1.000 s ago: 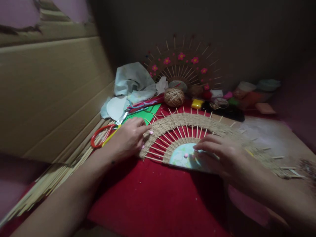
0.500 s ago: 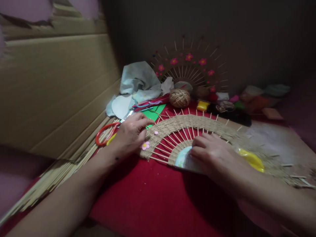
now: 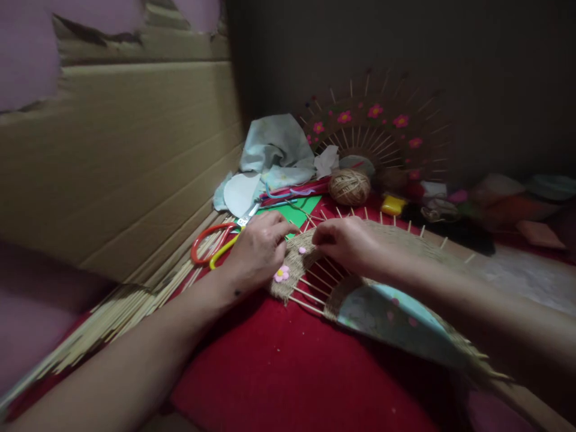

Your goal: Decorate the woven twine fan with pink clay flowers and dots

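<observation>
A half-round woven fan [image 3: 286, 288] with thin stick ribs lies on the red cloth [image 3: 252, 360]. Its left end bears a pink clay flower [image 3: 282, 273] with a yellow centre and, higher up, a small pink dot [image 3: 302, 250]. My left hand [image 3: 263, 246] is closed at the fan's outer left edge, fingers curled against the band. Just right of the dot, my right hand [image 3: 346, 240] is pinched over the woven band; whatever lies between its fingertips is hidden. Below my right forearm shows a pale blue half-round piece [image 3: 382, 318] with pink spots at the fan's base.
Red-and-yellow scissors [image 3: 213, 243] and a bundle of thin sticks [image 3: 130, 318] lie left. Behind are a ball of twine [image 3: 350, 187], pale cloth [image 3: 276, 147], green paper [image 3: 297, 211], a yellow packet [image 3: 393, 206] and a finished-looking flowered fan [image 3: 375, 111]. Cardboard [image 3: 148, 150] stands at left.
My right hand has moved from the pale blue base up and left to the woven band beside the pink dot. The view has shifted, moving the scene rightward. My left hand stays at the fan's edge.
</observation>
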The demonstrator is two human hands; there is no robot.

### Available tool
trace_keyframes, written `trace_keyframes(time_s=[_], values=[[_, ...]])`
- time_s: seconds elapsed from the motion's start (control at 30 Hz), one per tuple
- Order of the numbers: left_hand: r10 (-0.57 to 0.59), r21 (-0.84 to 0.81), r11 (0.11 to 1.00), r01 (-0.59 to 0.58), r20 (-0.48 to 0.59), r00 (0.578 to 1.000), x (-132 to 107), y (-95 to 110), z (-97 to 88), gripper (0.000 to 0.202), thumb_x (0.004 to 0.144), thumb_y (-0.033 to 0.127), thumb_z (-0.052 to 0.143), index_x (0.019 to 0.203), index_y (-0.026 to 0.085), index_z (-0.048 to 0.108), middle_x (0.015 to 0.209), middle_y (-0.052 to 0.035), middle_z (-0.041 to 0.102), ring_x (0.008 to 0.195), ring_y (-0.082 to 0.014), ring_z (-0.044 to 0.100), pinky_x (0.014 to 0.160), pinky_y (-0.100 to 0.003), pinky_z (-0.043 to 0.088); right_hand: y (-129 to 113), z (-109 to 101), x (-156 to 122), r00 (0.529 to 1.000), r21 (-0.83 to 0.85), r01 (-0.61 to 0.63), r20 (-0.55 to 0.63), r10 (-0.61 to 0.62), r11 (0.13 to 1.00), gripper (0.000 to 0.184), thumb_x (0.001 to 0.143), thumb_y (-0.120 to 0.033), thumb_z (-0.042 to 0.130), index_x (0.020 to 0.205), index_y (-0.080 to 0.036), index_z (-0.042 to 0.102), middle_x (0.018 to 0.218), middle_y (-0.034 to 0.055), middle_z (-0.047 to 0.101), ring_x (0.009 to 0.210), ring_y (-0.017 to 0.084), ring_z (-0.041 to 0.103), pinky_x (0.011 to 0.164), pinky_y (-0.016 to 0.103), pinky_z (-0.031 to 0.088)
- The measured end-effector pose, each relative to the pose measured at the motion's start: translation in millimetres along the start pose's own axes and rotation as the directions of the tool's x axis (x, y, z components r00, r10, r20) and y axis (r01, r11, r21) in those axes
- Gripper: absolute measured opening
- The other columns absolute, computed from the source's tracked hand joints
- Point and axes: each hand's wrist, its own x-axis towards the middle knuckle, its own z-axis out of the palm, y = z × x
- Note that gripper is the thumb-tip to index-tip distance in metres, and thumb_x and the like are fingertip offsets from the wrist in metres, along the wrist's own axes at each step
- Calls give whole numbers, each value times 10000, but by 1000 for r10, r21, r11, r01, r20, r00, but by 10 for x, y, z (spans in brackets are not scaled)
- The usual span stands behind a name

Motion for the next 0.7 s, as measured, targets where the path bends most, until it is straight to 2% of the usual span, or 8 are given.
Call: trace_keyframes(time_s=[0.27,0.5,0.7], values=[[4,-10,1000,-3,31,1000,-14,20,0,328,746,0,418,907,142,666,848,-78,604,814,-177,545,728,-341,473,43,104,59,993,-3,121,-17,-121,993,164,747,-63,580,738,-165,708,748,33,660,664,123,570,641,252,435],[16,-15,1000,-16,-1,1000,-14,17,-6,331,742,-7,416,906,130,669,840,-77,598,801,-174,545,707,-324,472,74,174,64,987,-20,162,14,-162,987,179,765,-62,585,777,-158,737,748,44,658,685,133,579,660,255,450],[25,-25,999,-25,8,1000,-23,26,-15,332,741,-9,406,890,140,663,829,-71,596,791,-168,543,696,-323,474,98,134,24,975,-21,218,46,-217,976,258,817,-76,504,829,-181,739,794,57,661,721,146,582,698,281,463]])
